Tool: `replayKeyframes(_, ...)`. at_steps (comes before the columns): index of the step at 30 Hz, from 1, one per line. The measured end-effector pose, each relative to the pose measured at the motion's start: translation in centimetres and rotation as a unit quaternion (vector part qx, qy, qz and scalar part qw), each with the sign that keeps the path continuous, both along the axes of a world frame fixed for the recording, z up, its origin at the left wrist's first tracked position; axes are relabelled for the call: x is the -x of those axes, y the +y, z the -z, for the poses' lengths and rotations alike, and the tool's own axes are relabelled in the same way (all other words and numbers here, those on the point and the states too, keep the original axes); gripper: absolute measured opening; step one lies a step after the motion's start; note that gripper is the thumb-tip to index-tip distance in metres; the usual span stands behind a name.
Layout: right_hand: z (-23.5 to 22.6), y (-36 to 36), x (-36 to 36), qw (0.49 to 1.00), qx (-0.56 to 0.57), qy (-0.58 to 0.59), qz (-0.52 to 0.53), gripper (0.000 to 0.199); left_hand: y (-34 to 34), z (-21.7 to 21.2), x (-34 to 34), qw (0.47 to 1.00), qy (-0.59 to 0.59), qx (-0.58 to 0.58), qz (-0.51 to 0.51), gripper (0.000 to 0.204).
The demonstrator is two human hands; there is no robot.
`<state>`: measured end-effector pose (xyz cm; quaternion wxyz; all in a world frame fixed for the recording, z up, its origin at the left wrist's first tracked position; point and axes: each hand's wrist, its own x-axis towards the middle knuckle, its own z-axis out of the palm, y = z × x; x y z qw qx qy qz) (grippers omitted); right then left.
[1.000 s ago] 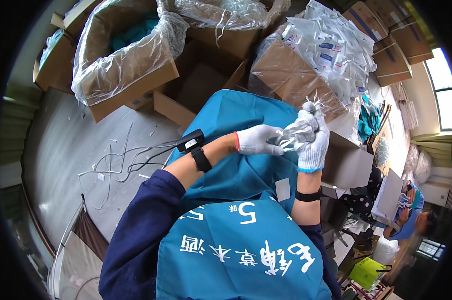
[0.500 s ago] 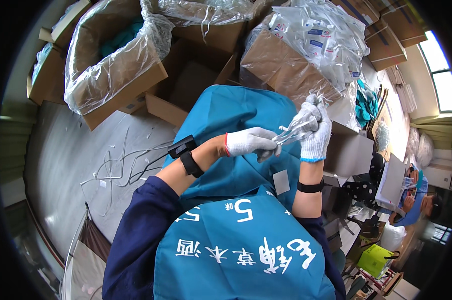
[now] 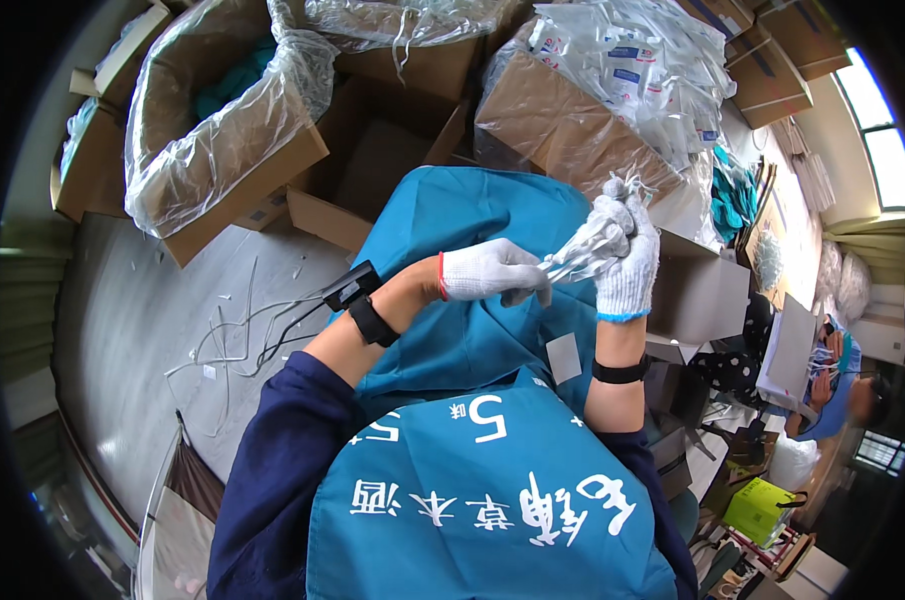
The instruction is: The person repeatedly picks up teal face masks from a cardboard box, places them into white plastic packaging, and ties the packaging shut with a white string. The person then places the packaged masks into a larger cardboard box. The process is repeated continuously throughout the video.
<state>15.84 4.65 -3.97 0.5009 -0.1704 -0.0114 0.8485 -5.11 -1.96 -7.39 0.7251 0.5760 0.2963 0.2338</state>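
Observation:
Both my hands wear white knitted gloves. My right hand (image 3: 633, 272) is closed around a bunch of thin whitish strips (image 3: 576, 256), whose exact kind I cannot make out. Loose ends stick out above the fist, and the rest slants down toward my left hand (image 3: 495, 272). That hand pinches the lower ends of the bunch between thumb and fingers. Both hands are above my lap, which a teal apron (image 3: 443, 215) covers. A small white rectangular piece (image 3: 564, 357) lies on the apron under my right wrist.
Ahead stand a plastic-lined carton (image 3: 243, 190), an open carton (image 3: 323, 215) and a carton (image 3: 573, 130) heaped with clear printed packets (image 3: 638, 70). Thin tubes (image 3: 243, 340) lie on the floor at left. At right, another person (image 3: 828, 395) works beside a green bag (image 3: 761, 512).
My left hand has shifted slightly left and up, still pinching the strips. The bunch looks fuller and more gathered between my hands. My right hand stays closed around it.

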Motion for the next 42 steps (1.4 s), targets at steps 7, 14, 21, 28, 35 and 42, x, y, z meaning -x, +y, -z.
replayKeyframes(7,0.3,-0.1,-0.2,0.999,-0.032,-0.001,-0.020,0.022,0.5,-0.8,0.5,0.998,0.008,0.061,0.017,0.034)
replayKeyframes(14,0.5,-0.1,0.1,0.999,-0.013,0.022,-0.043,0.021,0.9,-0.2,1.0,0.996,-0.023,0.083,0.028,0.031)
replayKeyframes(21,0.0,-0.3,0.2,0.999,-0.028,-0.022,-0.034,0.021,0.9,-1.4,1.3,0.991,0.101,0.017,0.084,0.030)
replayKeyframes(28,-0.1,0.0,-1.4,0.986,-0.034,-0.162,0.020,0.024,1.1,0.5,4.5,0.947,0.239,-0.208,0.058,0.022)
replayKeyframes(35,1.6,0.5,-4.4,0.998,-0.007,-0.038,0.044,0.026,-0.8,0.7,9.8,0.958,0.283,-0.007,0.037,0.019)
replayKeyframes(42,0.9,0.0,-5.6,0.998,0.002,0.013,0.057,0.025,-2.3,2.3,9.9,0.902,-0.060,0.268,-0.334,0.023)
